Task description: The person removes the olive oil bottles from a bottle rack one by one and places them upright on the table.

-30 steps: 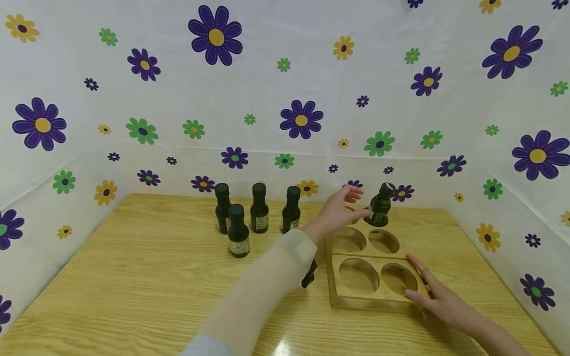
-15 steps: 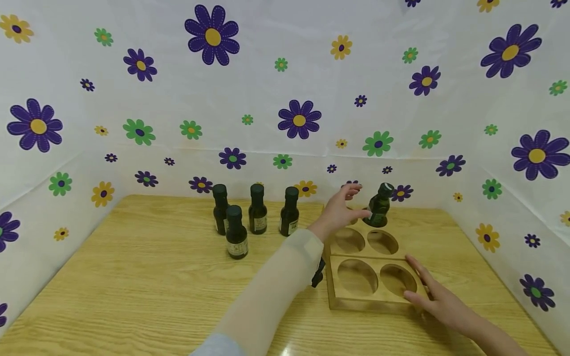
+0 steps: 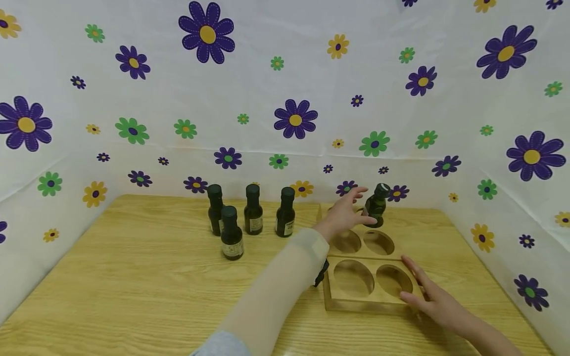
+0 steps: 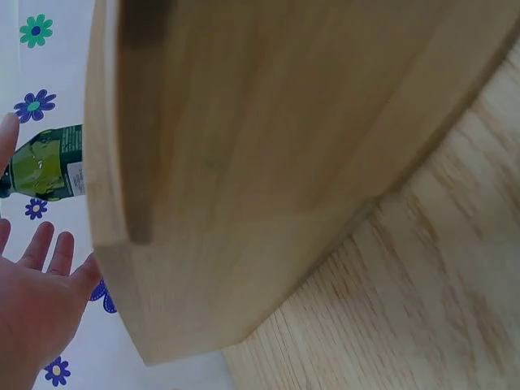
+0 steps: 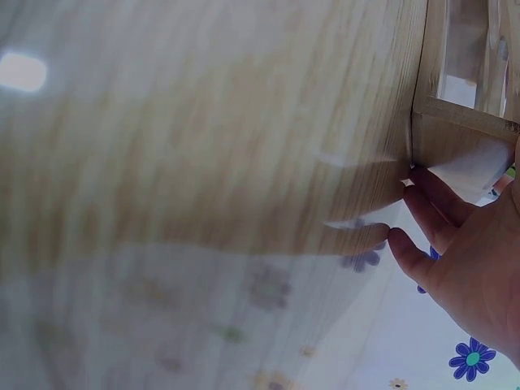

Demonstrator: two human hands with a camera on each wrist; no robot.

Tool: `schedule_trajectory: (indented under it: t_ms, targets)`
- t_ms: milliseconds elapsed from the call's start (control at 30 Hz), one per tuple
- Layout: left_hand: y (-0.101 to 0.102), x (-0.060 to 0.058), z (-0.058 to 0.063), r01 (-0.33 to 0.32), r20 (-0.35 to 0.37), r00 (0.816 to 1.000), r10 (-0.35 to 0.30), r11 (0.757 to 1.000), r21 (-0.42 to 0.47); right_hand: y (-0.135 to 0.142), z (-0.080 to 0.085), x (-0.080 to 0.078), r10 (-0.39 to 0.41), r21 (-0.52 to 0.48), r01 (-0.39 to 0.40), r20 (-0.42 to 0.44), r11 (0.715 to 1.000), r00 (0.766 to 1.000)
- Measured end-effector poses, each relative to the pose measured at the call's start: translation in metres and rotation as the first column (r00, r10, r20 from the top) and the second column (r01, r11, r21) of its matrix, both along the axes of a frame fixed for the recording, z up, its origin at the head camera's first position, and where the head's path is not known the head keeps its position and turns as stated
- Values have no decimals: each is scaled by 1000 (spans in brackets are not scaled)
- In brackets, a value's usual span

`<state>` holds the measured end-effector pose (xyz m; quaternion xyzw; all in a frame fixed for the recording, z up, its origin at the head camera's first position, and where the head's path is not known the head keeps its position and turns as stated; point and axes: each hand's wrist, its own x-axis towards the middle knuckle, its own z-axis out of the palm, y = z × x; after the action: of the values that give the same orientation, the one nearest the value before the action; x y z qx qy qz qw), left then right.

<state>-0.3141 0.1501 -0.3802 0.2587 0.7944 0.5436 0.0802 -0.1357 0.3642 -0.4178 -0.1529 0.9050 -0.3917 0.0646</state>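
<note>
A wooden bottle rack (image 3: pixel 369 306) with round holes stands right of centre on the table. A small dark green glass bottle (image 3: pixel 376 203) sits in its far right hole, leaning slightly right in the head view. My left hand (image 3: pixel 342 213) reaches over the rack's far left, fingers spread and relaxed, thumb overlapping the bottle's lower part. In the left wrist view the bottle (image 4: pixel 50 166) shows above the fingers, past the rack's side (image 4: pixel 236 203). My right hand (image 3: pixel 438 301) rests against the rack's near right side, thumb by the front hole, fingers loosely extended along the edge.
Several dark green capped bottles with pale labels stand upright left of the rack, the nearest bottle (image 3: pixel 232 235) in front of the others. A flower-printed white cloth (image 3: pixel 249 74) encloses the back and sides of the wooden table (image 3: pixel 147 277).
My left hand has shifted slightly right, its thumb now overlapping the bottle's lower part. My right hand stays on the rack. The head view has drifted a little.
</note>
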Motion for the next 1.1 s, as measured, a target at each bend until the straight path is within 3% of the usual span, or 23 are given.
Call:
schedule_trajectory:
  t_ms: [467, 800, 1100]
  targets:
    - [8, -7, 4, 21, 10, 1000, -20, 998, -66, -2, -1, 0, 8, -30, -8, 0, 1000, 1000]
    - [12, -9, 8, 66, -27, 997, -71, 987, -148, -1, -2, 2, -11, 18, 12, -26, 1000, 1000]
    - [15, -8, 13, 65, -74, 994, -83, 973, -221, 3, -2, 2, -18, 33, 18, -25, 999, 1000]
